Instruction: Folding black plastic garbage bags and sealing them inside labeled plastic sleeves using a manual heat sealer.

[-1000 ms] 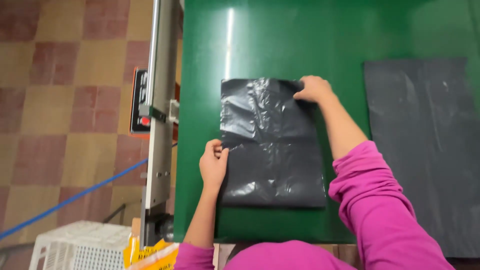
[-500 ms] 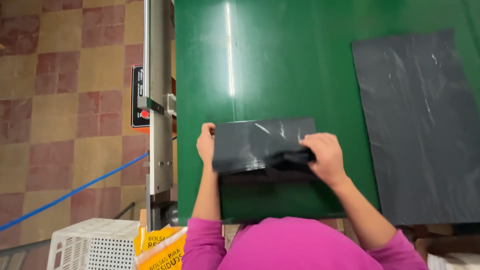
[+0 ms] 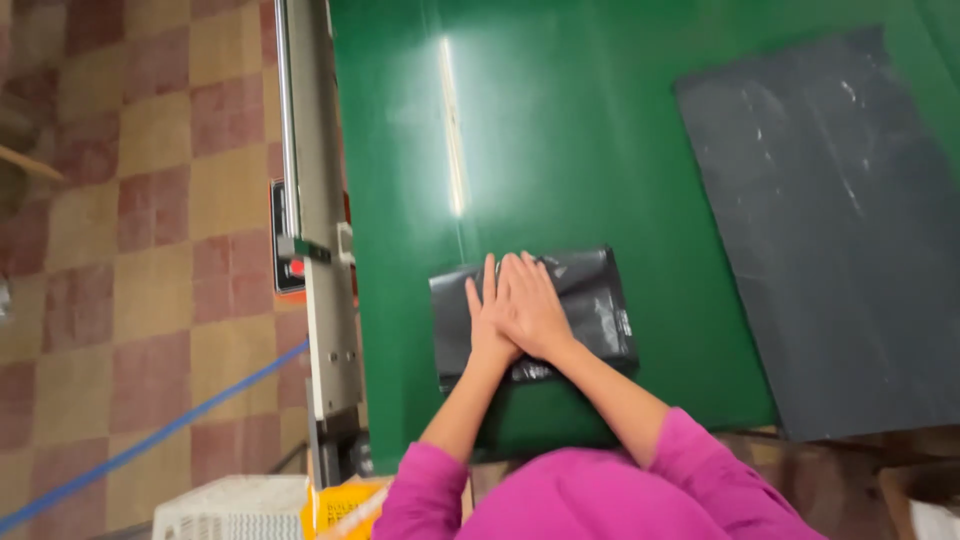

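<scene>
A black plastic bag point(image 3: 590, 300), folded into a small rectangle, lies on the green table point(image 3: 560, 140) near its front edge. Both my hands rest flat on the bag's left half, fingers stretched out and pointing away from me. My left hand point(image 3: 482, 320) lies underneath. My right hand point(image 3: 535, 305) overlaps it from the right. Neither hand grips anything. My sleeves are pink.
A large dark grey sheet point(image 3: 840, 220) lies on the table's right side. A metal rail point(image 3: 315, 230) with a small control box point(image 3: 287, 250) runs along the table's left edge. A white crate point(image 3: 230, 510) and a yellow package point(image 3: 335, 505) sit on the tiled floor at lower left.
The bag lay spread out flat, then was folded toward me. Now it is a smaller rectangle and both hands have come together flat on top of it.
</scene>
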